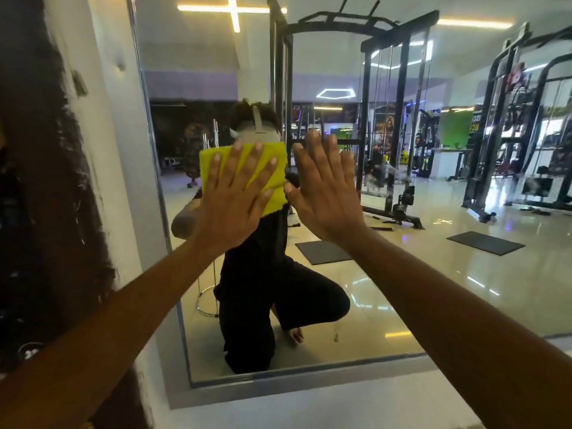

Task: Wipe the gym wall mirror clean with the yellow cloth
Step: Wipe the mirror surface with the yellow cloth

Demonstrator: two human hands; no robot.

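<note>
Head view: the yellow cloth (272, 168) lies flat against the mirror (402, 274), near the mirror's left frame edge and well above its bottom edge. The left hand (235, 193) presses it there with fingers spread straight and wide. Just right of the cloth, the right hand (325, 193) rests bare on the mirror, fingers straight, holding nothing. Further right in the mirror stands the reflected cable machine (390, 119); a smudge or two shows low down, near the bottom edge. Judging by this, wiping is under way, with the wide expanse to the right and the lower strip likely left to do.
</note>
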